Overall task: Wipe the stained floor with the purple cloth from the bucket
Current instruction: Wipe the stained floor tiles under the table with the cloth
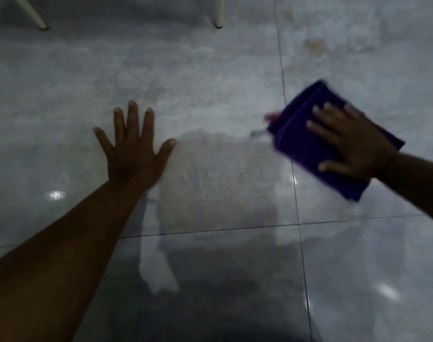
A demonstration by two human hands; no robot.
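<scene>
A folded purple cloth (306, 124) lies flat on the grey tiled floor (210, 95) at the right, blurred by motion. My right hand (353, 144) presses on top of it with fingers spread, palm down. My left hand (134, 149) rests flat on the floor at the left with fingers apart, holding nothing. A faint brownish stain (315, 45) shows on the tile beyond the cloth. The floor between my hands looks wet and cloudy. No bucket is in view.
Two pale chair or table legs (219, 16) (35, 16) stand on the floor at the top of the view. Dark grout lines (284, 95) cross the tiles. A dark shadow covers the floor near the bottom edge.
</scene>
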